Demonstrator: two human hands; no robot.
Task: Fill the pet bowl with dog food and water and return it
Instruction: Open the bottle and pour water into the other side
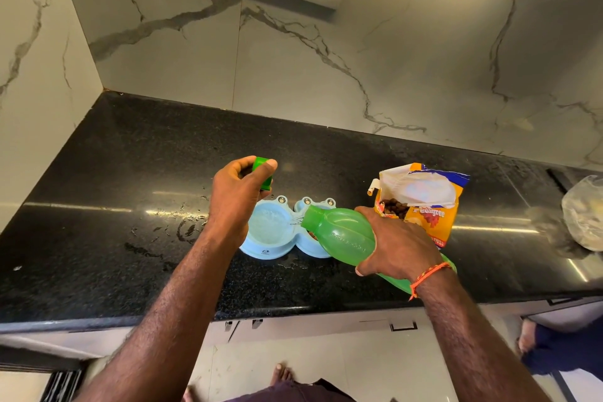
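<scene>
From the head camera we see the bottle (346, 235) tipped nearly flat, its long axis running from lower right to upper left, mouth aimed at the left well of the bowl (274, 251), where water runs in. Our right hand (396, 246) wraps the bottle from above. Our left hand (233, 199), raised over the bowl, pinches the cap (262, 171). The bowl sits mid-counter (98, 222), the open bag (424, 202) just right.
</scene>
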